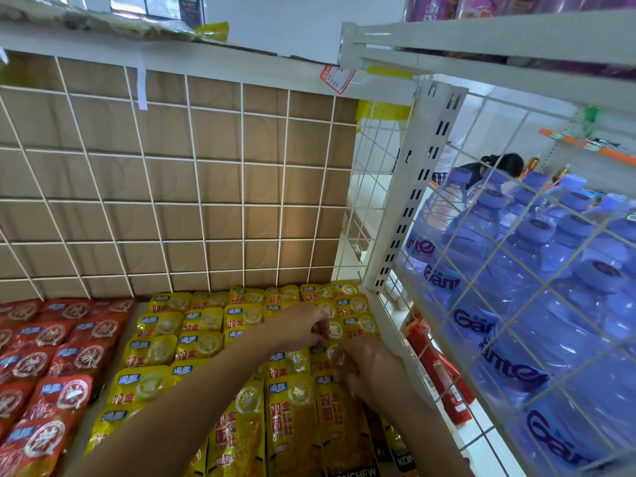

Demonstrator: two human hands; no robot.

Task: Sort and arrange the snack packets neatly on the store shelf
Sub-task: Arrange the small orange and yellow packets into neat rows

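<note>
The white store shelf point(139, 308) carries glossy yellow plastic snack packets point(203, 342) laid flat in overlapping rows across its middle and right. Glossy red plastic snack packets point(69, 359) lie in similar rows on its left, with a narrow bare strip between the two colours.

bare left grip point(303, 325), bare right grip point(368, 366), bare forearms point(179, 407)

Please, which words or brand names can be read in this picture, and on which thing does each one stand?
"双面金钱肚": front of the yellow packets.
"Gän" and "ante", both cut off: labels of the water bottles.
"NCHEW", cut off: dark packet at the bottom edge.
Red packets: print blurred, unreadable.
Price tag on the upper shelf edge: too small to read.
</note>
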